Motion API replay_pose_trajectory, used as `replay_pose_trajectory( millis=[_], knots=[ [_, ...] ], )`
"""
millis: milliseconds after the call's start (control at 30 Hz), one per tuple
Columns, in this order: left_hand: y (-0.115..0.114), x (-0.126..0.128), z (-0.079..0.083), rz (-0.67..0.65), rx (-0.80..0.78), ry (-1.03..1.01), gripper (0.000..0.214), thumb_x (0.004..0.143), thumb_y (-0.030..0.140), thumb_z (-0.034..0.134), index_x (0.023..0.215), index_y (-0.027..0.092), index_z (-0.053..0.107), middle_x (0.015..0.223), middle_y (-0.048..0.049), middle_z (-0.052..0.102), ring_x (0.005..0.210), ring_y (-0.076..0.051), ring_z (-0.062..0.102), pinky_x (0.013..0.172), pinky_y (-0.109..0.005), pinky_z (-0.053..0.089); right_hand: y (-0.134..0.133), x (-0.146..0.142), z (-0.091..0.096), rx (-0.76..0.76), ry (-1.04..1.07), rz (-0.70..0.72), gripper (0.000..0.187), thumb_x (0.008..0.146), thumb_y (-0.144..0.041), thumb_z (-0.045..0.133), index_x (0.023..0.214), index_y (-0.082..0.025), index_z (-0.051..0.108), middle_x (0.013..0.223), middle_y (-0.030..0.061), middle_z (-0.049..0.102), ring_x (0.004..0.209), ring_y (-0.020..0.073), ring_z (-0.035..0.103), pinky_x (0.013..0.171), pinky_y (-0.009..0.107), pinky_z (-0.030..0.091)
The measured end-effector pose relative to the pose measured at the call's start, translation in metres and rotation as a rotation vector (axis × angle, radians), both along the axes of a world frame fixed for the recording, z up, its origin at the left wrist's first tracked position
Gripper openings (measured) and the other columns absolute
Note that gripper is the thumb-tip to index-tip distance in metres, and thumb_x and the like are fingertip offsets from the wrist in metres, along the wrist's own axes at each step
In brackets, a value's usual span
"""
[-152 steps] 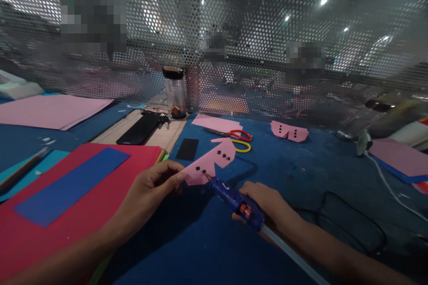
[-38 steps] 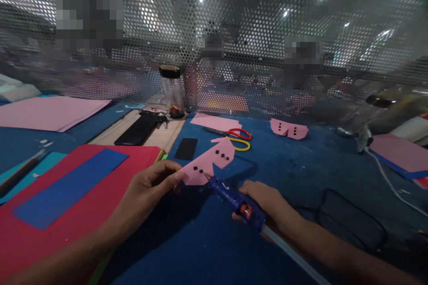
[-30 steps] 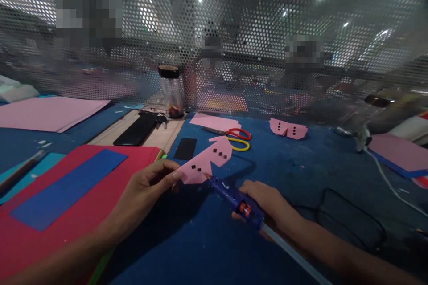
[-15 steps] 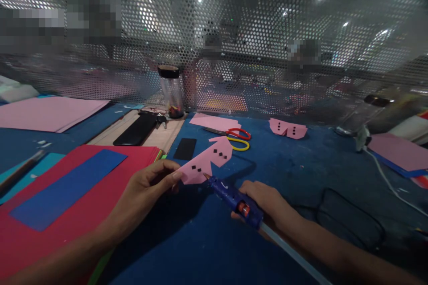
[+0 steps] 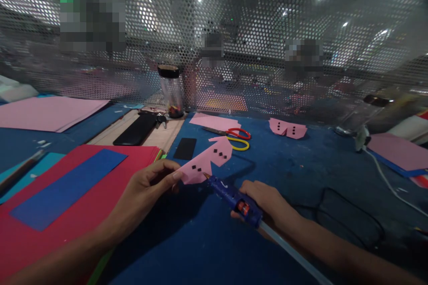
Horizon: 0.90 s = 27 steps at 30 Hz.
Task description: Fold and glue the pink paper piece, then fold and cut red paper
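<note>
My left hand (image 5: 157,182) pinches the left end of a pink paper cutout (image 5: 197,164) between thumb and fingers. The cutout is tilted above the blue table and bears small black squares, three on its right part and two on its left. In my right hand (image 5: 261,200) is a blue glue gun (image 5: 230,193), with a long translucent glue stick (image 5: 294,254) sticking out of its back. The gun's tip is at the cutout's lower edge, beside the two squares; I cannot tell whether it touches.
Scissors (image 5: 239,132) with red and yellow handles and a black card piece (image 5: 185,148) lie behind the cutout. Another pink cutout (image 5: 287,129) stands farther right. Red sheets (image 5: 110,173), a phone (image 5: 137,129) and a jar (image 5: 171,93) are leftward. A cable (image 5: 354,200) lies right.
Both hands, the cutout and the glue gun look nearly unchanged in place. Behind the perforated screen, blurred shapes at the left have shifted.
</note>
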State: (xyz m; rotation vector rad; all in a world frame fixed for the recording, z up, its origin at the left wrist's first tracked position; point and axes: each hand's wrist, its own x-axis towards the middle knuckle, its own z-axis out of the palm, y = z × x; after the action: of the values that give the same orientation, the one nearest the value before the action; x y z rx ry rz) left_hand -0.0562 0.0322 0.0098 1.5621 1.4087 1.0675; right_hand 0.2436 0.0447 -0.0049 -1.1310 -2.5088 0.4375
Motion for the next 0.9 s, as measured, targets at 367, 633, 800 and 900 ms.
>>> replay_pose_trajectory(
  millis=[367,633,800,900],
  knots=[
    [0.0002,0.0007,-0.0004,0.022,-0.011,0.004,0.027,0.092,0.049,0.064,0.085,0.023,0.067,0.070,0.0018,0.063,0.068,-0.016,0.057,0.065,-0.026,0.043,-0.0014,0.0020,0.0017,0.003,-0.026,0.014,0.020,0.082,-0.017,0.068,0.094,-0.024,0.055,0.086,-0.0021,0.067,0.078,0.0186,0.063,0.065,0.028,0.035],
    [-0.0001,-0.0006,-0.0015,0.006,-0.017,-0.011,0.027,0.093,0.049,0.063,0.087,0.024,0.067,0.071,0.0019,0.063,0.069,-0.016,0.058,0.065,-0.026,0.043,-0.0009,0.0010,0.0002,0.032,-0.021,0.008,0.018,0.082,-0.018,0.068,0.091,-0.024,0.052,0.082,-0.0024,0.065,0.074,0.0188,0.063,0.063,0.027,0.033],
    [0.0009,-0.0014,-0.0035,0.001,-0.004,-0.005,0.025,0.094,0.048,0.063,0.088,0.024,0.068,0.072,0.0019,0.063,0.070,-0.015,0.058,0.066,-0.026,0.044,-0.0011,0.0023,0.0020,0.045,-0.031,0.028,0.018,0.083,-0.016,0.065,0.091,-0.024,0.052,0.082,-0.0023,0.065,0.074,0.0181,0.062,0.063,0.027,0.033],
    [0.0011,-0.0017,-0.0037,0.002,-0.004,0.003,0.026,0.094,0.049,0.062,0.087,0.024,0.068,0.072,0.0021,0.063,0.070,-0.015,0.057,0.066,-0.026,0.043,-0.0011,0.0025,0.0005,0.037,-0.035,0.021,0.020,0.082,-0.016,0.067,0.093,-0.024,0.052,0.084,-0.0024,0.066,0.076,0.0183,0.062,0.064,0.027,0.033]
  ],
)
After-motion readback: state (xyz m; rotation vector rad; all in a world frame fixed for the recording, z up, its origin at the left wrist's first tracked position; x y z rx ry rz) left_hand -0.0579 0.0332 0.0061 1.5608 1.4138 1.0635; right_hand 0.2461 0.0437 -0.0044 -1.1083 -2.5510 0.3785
